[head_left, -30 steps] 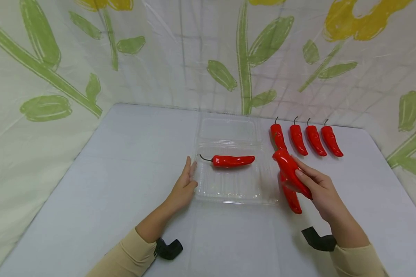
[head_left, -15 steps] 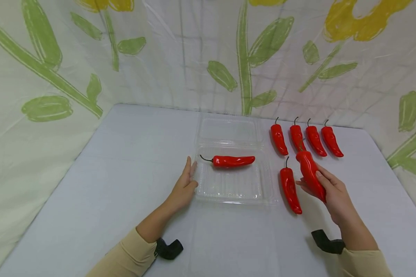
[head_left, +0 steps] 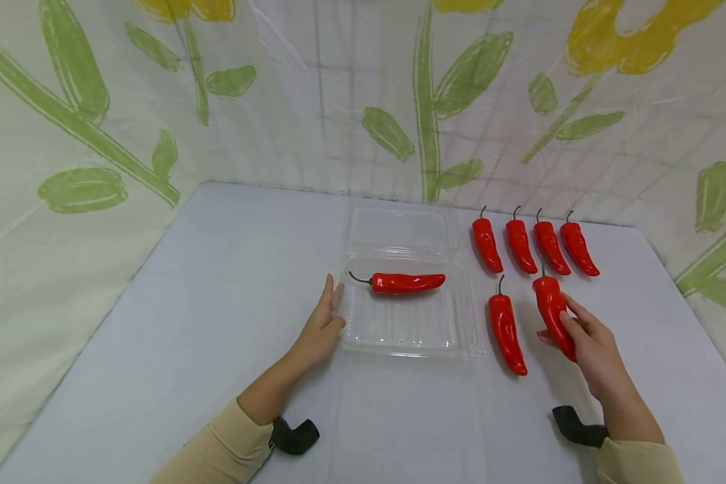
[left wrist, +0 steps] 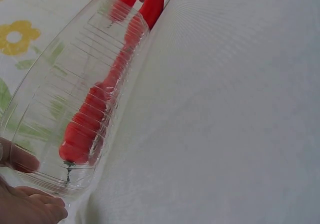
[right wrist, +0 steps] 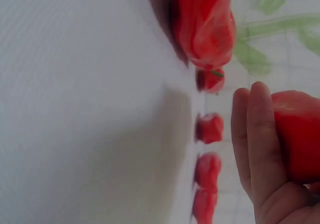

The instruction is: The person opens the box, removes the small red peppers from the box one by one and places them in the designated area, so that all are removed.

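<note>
A clear plastic clamshell box lies open on the table, its lid folded back. One red chili pepper lies crosswise inside, stem to the left. My left hand rests against the box's left side with fingers extended; the thumb is near the lower left corner. To the right of the box, my right hand pinches another red chili pepper between thumb and fingers, its stem end pointing away. Between that hand and the box lies a loose red chili pepper on the table.
Several red chili peppers stand in a row along the table's back right edge, stems toward the wall. A white cloth with painted flowers hangs behind the table.
My right hand has moved right and slightly toward me with the held chili pepper, away from the box, uncovering the loose one. The left hand and box have stayed put.
</note>
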Tool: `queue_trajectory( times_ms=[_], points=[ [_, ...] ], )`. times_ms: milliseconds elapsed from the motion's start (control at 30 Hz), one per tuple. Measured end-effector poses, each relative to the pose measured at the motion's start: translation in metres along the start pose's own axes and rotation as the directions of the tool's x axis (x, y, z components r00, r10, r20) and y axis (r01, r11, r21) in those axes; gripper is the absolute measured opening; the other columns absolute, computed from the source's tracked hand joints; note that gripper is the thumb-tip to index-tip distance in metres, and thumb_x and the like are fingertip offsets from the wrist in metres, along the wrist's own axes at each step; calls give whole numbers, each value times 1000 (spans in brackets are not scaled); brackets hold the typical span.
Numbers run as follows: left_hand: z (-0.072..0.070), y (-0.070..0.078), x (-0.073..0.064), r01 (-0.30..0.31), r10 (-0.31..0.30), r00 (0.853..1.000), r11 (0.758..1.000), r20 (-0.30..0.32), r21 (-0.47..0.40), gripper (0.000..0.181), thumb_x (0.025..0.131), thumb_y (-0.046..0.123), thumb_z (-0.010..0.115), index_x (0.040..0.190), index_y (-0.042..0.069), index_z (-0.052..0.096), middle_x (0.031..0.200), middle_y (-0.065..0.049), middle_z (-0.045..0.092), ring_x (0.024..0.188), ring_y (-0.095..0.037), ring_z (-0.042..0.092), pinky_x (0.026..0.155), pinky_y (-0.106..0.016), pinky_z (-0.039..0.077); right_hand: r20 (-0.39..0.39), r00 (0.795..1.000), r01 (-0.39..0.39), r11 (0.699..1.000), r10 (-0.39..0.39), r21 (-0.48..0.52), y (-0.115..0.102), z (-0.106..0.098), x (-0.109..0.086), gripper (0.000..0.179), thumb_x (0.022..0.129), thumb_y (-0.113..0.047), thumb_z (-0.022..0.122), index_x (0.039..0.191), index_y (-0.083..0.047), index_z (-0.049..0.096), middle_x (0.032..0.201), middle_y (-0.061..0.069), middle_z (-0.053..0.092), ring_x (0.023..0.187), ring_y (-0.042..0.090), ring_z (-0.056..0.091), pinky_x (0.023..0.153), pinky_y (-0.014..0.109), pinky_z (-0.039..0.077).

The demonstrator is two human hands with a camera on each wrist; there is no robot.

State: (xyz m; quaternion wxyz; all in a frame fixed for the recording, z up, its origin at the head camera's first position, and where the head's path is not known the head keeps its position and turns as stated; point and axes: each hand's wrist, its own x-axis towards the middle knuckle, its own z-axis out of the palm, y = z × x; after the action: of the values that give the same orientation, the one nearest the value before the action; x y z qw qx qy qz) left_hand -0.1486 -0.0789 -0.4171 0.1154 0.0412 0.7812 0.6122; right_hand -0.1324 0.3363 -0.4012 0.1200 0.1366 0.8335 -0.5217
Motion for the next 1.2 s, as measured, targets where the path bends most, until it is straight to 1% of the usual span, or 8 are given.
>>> queue_trajectory(
  times_ms=[133,233,333,500,700,767,1033,1200],
  points=[
    [0,0,0,2,-2,1000,1000,2,9,73,88,-2,31,150,9,-7,157,-10,13,145,-22,2,116,-48,3,-23,999,-32,997,31,-65,6,0,2,72,92,-58,33,151,-25,8,127,7,43,85,-3,55,72,17,52],
    [0,-1,0,-6,6,1000,1000,1,12,73,88,-3,31,150,8,-7,156,-11,13,145,-22,2,116,-48,3,-27,1000,-9,989,5,-147,3,2,-2,70,96,-50,28,151,-14,5,125,24,44,77,2,60,68,17,51],
    [-1,0,0,-14,14,1000,1000,-3,9,74,87,-4,31,150,8,-7,156,-12,14,145,-22,3,116,-48,2,-28,1000,-2,976,-4,-216,-2,4,-5,66,98,-44,25,150,-7,6,122,29,43,71,6,60,65,17,51],
    [0,1,-2,-20,20,1000,1000,-4,-2,75,86,-4,32,150,7,-7,156,-13,15,145,-23,3,116,-48,2,-18,999,-30,957,26,-287,-6,6,-7,68,97,-46,25,150,-6,6,125,30,39,75,13,59,64,20,51],
    [0,3,-3,-21,21,1000,1000,-5,-6,75,86,-4,32,149,7,-7,156,-13,15,145,-23,5,116,-47,3,-31,999,-44,919,35,-391,-5,9,-7,68,97,-46,26,149,-5,10,123,30,40,97,32,49,68,29,53],
    [0,3,-3,-20,20,1000,1000,-3,-6,75,86,-4,32,149,7,-7,156,-13,15,145,-23,5,116,-47,3,-30,999,-49,906,40,-421,-5,10,-6,68,97,-45,27,149,-4,11,124,32,40,100,35,45,68,31,54],
    [-1,0,-2,-13,13,1000,1000,4,-4,74,87,-4,31,149,7,-7,156,-12,14,145,-23,4,116,-48,3,4,999,-34,865,41,-500,-6,11,-5,74,94,-49,37,146,1,19,114,29,45,95,33,46,62,26,50],
    [0,-1,-1,-12,12,1000,1000,6,-1,74,88,-3,31,150,8,-7,156,-11,14,145,-22,3,116,-48,2,-4,998,-56,834,64,-548,-6,10,-4,75,94,-50,36,145,2,20,109,29,48,92,33,46,62,27,52]
  ],
)
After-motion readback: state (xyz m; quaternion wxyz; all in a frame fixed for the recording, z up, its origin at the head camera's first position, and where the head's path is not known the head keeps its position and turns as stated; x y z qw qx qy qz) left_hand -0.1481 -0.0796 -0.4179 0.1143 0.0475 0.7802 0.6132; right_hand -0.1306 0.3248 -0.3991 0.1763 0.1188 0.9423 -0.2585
